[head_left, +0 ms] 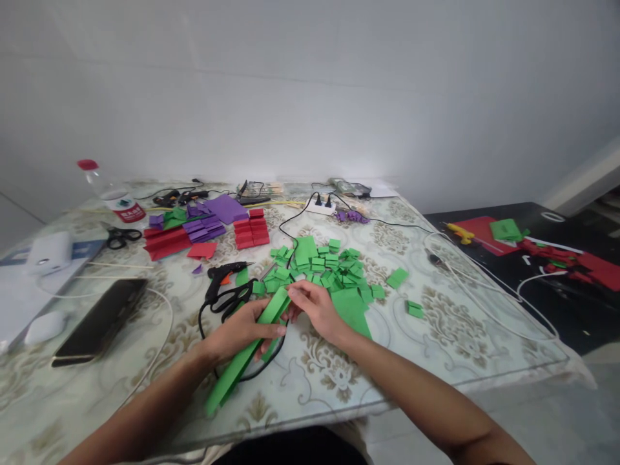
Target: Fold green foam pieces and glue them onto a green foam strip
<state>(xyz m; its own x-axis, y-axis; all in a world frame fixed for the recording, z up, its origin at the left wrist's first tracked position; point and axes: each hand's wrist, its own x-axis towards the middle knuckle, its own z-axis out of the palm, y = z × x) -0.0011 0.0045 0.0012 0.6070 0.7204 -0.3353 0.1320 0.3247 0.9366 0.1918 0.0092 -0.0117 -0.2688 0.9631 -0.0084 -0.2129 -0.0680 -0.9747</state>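
Observation:
My left hand is closed around a long green foam strip that slants from the table's front edge up toward the middle. My right hand pinches the strip's upper end, fingers pressed together. Just beyond both hands lies a heap of several small green foam pieces, and a larger green sheet lies beside my right wrist. Black scissors and a black glue gun lie left of the strip's tip.
Red strips and red blocks, purple pieces, a bottle, a second pair of scissors, a phone, white cases, a power strip with cables. A dark side table with red and green scraps stands right.

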